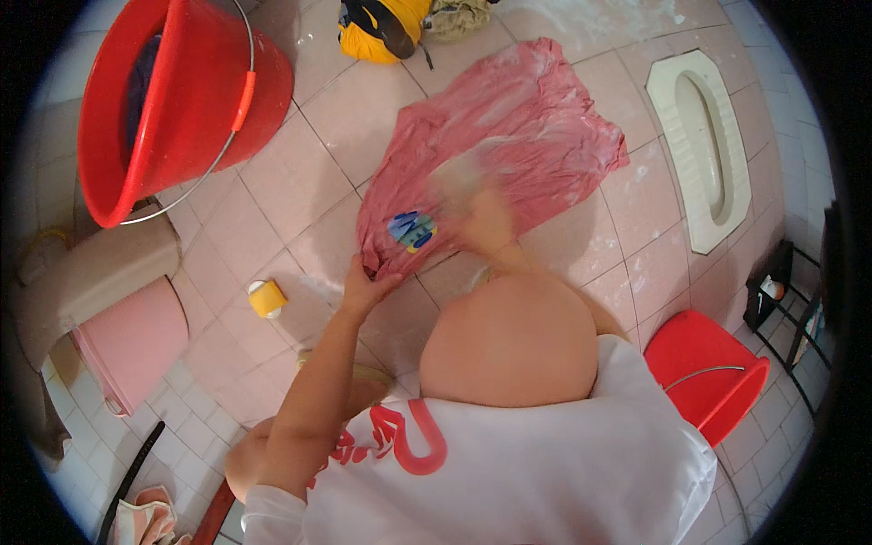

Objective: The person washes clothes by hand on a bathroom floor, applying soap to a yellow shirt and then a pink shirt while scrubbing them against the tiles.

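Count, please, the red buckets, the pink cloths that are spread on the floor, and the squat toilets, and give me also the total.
Large red bucket: 1
Small red bucket: 1
Spread pink cloth: 1
Squat toilet: 1
Total: 4

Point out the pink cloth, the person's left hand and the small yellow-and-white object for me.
Pink cloth (525, 136): head view, middle of its spread fabric.
Left hand (365, 288): head view, back of the hand.
Yellow-and-white object (267, 298): head view, its yellow middle.
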`<state>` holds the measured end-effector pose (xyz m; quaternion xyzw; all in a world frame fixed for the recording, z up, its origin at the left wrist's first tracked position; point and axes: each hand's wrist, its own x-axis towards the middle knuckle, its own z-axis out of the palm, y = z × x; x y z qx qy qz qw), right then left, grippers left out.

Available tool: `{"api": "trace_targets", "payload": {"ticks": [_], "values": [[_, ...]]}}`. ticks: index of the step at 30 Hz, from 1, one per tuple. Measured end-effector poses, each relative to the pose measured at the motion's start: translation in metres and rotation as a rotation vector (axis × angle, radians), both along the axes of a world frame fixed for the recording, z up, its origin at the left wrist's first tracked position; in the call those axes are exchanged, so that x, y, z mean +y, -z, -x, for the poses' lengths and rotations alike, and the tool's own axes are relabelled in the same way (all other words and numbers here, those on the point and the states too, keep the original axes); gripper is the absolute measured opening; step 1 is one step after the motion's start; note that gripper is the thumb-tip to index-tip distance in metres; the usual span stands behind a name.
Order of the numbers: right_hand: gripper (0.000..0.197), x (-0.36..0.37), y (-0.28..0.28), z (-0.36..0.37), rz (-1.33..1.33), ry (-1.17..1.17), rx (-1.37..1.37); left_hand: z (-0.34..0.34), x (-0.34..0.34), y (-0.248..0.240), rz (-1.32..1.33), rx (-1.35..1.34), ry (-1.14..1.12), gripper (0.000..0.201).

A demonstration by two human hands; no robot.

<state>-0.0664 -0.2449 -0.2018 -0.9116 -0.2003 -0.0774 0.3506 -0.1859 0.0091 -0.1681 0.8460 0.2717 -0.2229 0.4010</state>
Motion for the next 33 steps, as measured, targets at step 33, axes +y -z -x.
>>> {"api": "trace_targets", "payload": {"ticks": [33], "values": [[0.046,0.044,-0.007,-0.012,0.454,-0.627,0.36,0.053,0.034,0.009,0.121,0.057,-0.046,0.01]]}}
